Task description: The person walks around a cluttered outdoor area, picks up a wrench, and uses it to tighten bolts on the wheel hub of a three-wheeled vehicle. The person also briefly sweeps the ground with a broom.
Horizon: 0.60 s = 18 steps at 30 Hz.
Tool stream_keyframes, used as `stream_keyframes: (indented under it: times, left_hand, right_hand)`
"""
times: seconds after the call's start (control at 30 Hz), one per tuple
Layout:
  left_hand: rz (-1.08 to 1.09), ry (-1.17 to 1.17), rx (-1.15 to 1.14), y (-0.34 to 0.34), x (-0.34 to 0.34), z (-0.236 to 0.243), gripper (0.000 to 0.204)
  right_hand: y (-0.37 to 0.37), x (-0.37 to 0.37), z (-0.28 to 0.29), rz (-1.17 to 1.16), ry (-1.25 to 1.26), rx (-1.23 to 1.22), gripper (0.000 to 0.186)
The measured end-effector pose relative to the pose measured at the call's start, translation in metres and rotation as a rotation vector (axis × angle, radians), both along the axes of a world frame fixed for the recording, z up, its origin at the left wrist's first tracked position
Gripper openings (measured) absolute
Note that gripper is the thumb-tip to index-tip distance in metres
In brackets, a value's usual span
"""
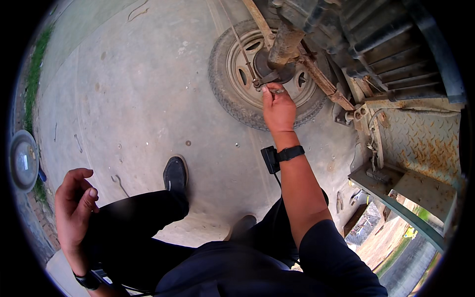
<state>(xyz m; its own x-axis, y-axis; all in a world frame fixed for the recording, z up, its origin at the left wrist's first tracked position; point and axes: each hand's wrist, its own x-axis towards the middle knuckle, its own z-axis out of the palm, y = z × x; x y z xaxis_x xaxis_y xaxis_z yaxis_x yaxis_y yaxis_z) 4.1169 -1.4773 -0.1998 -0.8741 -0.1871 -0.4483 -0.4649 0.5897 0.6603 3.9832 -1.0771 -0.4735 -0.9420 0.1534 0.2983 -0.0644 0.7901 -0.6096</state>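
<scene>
My right hand (280, 110) reaches to the inner side of a wheel (236, 101), thumb and fingers pinched together. Its fingertips are at the joint where a thin rusty rod (242, 49) with a spring (251, 68) meets a short metal lever (269, 77). What lies between the fingers is too small and too covered to make out. My left hand (74, 208) hangs above my left thigh with nothing in it, fingers loosely bent and thumb apart. Black straps are on both wrists.
A rusty axle (286, 44) and a leaf spring (321, 74) sit by the wheel under the vehicle. To the right is a rusted tread-plate step (420, 138). Pliers (340, 202), a wrench (119, 185) and a washer (188, 143) lie on the concrete. A round grey basin (23, 161) is far left.
</scene>
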Motion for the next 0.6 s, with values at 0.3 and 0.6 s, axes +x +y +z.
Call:
stream_keyframes:
  times: [0.3,0.6]
  left_hand:
    - [0.002,-0.003,0.01,0.0,-0.001,0.001,0.028]
    - [0.017,-0.018,0.005,-0.001,-0.001,-0.001,0.029]
  right_hand:
    - [0.004,-0.013,-0.008,-0.072,-0.114,-0.054,0.02]
    - [0.007,-0.009,-0.006,-0.042,-0.139,-0.214,0.019]
